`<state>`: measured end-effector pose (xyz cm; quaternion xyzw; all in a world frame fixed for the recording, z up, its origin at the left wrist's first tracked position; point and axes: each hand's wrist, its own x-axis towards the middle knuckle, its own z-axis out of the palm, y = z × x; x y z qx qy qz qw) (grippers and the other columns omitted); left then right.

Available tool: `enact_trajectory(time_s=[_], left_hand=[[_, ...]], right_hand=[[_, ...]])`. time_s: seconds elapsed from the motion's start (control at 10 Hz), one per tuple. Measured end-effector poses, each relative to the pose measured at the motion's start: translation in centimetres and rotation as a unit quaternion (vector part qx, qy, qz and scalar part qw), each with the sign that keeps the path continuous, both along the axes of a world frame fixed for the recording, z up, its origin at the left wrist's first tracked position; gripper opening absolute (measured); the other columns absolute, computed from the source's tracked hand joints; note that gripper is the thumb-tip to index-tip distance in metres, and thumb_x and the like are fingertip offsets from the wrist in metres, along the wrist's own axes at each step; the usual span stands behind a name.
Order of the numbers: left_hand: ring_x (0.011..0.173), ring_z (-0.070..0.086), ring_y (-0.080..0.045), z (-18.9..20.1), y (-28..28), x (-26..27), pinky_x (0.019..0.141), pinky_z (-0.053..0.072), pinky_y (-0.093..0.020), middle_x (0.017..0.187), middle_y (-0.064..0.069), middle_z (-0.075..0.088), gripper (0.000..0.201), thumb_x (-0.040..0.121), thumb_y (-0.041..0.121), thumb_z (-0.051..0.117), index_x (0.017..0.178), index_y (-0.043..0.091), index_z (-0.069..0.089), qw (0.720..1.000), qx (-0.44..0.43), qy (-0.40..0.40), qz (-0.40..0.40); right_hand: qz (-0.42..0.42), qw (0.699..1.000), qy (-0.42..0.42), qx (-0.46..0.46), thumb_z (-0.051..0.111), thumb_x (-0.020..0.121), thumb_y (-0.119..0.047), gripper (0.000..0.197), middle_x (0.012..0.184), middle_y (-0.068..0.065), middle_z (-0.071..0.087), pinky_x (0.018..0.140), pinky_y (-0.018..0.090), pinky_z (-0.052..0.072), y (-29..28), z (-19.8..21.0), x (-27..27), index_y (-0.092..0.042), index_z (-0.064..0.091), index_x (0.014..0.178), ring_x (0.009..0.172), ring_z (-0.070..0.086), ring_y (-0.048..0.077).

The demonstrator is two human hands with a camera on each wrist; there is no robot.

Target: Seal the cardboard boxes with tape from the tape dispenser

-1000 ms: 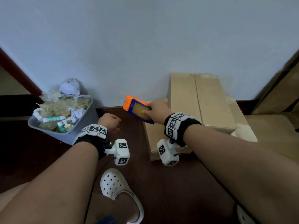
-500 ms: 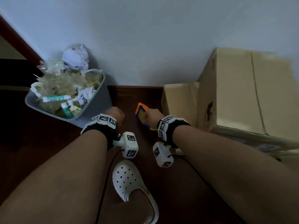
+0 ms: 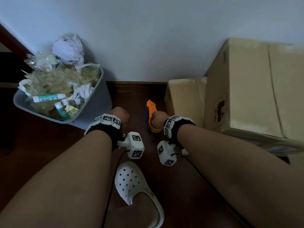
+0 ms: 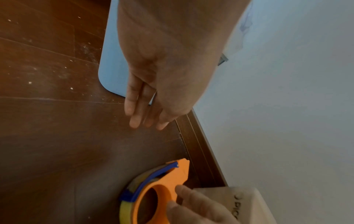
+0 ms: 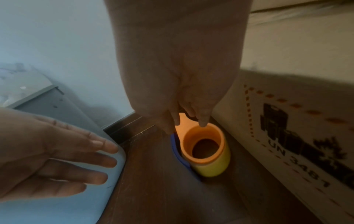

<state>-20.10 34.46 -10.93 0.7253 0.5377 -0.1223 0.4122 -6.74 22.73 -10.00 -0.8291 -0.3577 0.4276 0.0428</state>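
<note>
The tape dispenser [image 5: 205, 149] stands on the floor just beside the smaller cardboard box [image 3: 185, 99], the right hand [image 3: 158, 118] reaching down, fingers seemingly pinching its orange rim. The left hand [image 4: 159, 84] hovers nearby, fingers straight, holding nothing.

A home room corner: dark wooden plank floor [image 3: 181, 186], pale painted wall [image 3: 148, 38], overflowing grey plastic waste bin [image 3: 97, 102] left, stacked brown cardboard boxes [image 3: 246, 89] right.

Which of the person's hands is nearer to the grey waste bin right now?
Left. The left hand hangs open right beside the waste bin, fingers by its lower corner. The right hand is further off, holding the tape dispenser next to the cardboard boxes.
</note>
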Motion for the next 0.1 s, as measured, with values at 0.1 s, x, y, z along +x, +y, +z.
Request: enact_trajectory(time_s=[0.1], left_hand=[[0.089,0.069,-0.033,0.44,-0.78,1.37,0.082,0.057,-0.043,0.098,-0.014,0.072,0.023,0.092,0.022,0.054,0.097,0.011,0.074,0.999,0.040,0.004,-0.023]], right_hand=[[-0.020,0.999,-0.019,0.030,0.044,0.096,-0.009,0.049,0.145,0.016,0.043,0.099,0.035,0.043,-1.26,1.04,0.51,-0.011,0.040,0.145,0.127,0.048,0.030]])
